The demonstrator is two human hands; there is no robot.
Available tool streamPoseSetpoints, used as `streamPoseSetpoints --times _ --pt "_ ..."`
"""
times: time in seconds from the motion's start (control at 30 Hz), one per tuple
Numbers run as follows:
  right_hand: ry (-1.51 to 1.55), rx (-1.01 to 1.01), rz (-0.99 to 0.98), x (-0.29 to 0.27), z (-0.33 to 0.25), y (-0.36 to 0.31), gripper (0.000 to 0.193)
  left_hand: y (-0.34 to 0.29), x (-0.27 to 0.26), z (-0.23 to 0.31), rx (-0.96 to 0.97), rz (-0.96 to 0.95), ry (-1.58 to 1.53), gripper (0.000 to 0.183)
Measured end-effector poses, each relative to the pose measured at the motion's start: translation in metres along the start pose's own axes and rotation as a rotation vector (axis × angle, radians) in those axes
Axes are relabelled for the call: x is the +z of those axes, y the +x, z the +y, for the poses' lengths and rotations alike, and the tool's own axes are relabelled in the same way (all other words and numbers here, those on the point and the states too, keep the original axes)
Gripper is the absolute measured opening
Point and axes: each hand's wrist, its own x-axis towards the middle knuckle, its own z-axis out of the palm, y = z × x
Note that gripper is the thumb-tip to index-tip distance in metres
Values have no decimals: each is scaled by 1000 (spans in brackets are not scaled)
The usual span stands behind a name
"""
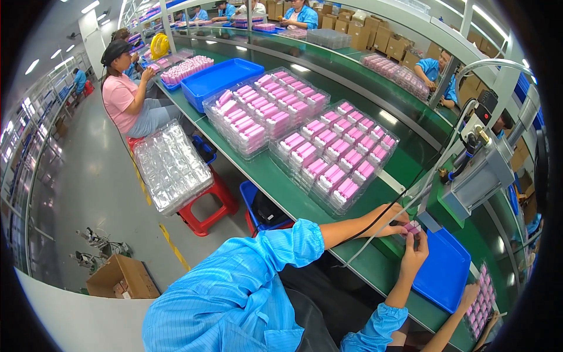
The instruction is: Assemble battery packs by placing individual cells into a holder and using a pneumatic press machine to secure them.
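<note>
My left hand (394,220) and my right hand (415,252) pinch a small pink battery pack (412,227) between them, with fingertips closed on its sides. The pack sits just beneath the head of a grey bench press (478,179) with a green frame. Fingers hide part of the pack. Left of my hands on the green bench, a clear plastic tray (337,206) holds rows of similar pink-and-white packs. Beside it stands a taller stack of clear trays (252,154), also filled with packs. An empty blue tray (444,264) lies right of my right hand.
Cables (381,229) hang across my left forearm. Another person's hand (470,295) reaches to a tray of packs (482,299) at right. A large blue bin (220,79) stands farther along the bench. A red stool (208,202) bears stacked clear trays (170,167).
</note>
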Motion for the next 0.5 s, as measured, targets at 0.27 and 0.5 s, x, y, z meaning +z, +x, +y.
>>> streamPoseSetpoints --times 0.27,0.5 --pt "3 2 6 0 4 -1 28 1 3 -2 6 8 2 28" --pt "-20 -28 -5 2 2 0 27 0 -1 3 -10 -3 3 29"
